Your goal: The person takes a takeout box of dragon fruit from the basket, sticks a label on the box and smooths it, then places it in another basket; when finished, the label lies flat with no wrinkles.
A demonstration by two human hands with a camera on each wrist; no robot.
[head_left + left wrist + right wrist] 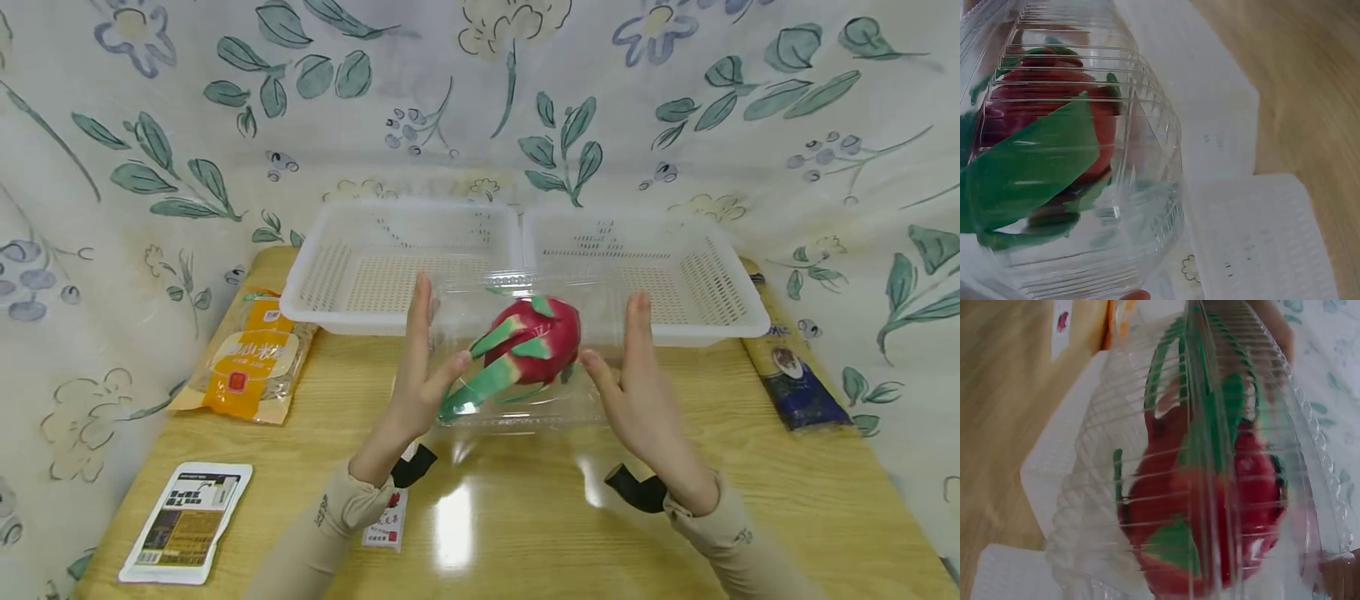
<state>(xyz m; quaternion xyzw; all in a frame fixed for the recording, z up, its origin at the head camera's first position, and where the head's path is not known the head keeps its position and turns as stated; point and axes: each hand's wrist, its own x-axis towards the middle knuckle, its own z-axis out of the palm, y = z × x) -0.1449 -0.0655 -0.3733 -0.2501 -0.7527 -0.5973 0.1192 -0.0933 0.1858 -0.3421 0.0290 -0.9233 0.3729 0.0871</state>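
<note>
Between both hands is a clear plastic clamshell box (461,321) with a red dragon fruit (555,333) inside. Green leafy scales stick out from the fruit, the longest pointing to the lower left. My left hand (408,392) grips the box's left end, thumb on the near face and fingers along the side. At the right end my right hand (645,400) holds it the same way. In the left wrist view the ribbed box (1147,206) fills the left half, and one fingertip shows at the bottom. The right wrist view looks through the box wall at the fruit (1154,494).
Two white perforated baskets, left (330,321) and right (712,329), stand side by side behind the box. An orange-labelled bag (247,358) lies left, with a white pouch (187,525) nearer. A gold-and-blue packet (798,375) lies right. A small printed card (386,529) is near the left sleeve.
</note>
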